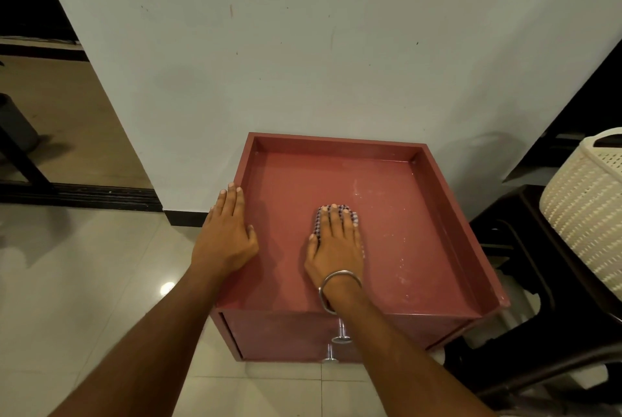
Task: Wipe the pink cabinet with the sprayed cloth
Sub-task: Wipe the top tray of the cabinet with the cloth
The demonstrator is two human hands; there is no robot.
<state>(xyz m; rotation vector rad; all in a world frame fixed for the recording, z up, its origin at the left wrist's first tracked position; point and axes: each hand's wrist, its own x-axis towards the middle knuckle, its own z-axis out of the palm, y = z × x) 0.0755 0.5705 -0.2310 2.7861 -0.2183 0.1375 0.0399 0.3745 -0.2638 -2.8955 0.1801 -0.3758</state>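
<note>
We see the right hand (336, 245) flat, fingers straight, pressing the checked cloth (350, 214) beneath it onto the pink cabinet (420, 214) top; left hand (225, 235) open, resting on the cabinet's left rim; white smears right of the cloth.

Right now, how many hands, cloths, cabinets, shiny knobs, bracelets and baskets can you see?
Hands: 2, left hand, right hand
Cloths: 1, checked cloth
Cabinets: 1, pink cabinet
Knobs: 2, upper knob, lower knob
Bracelets: 1, bangle
Baskets: 1, cream basket
Total: 8
</note>
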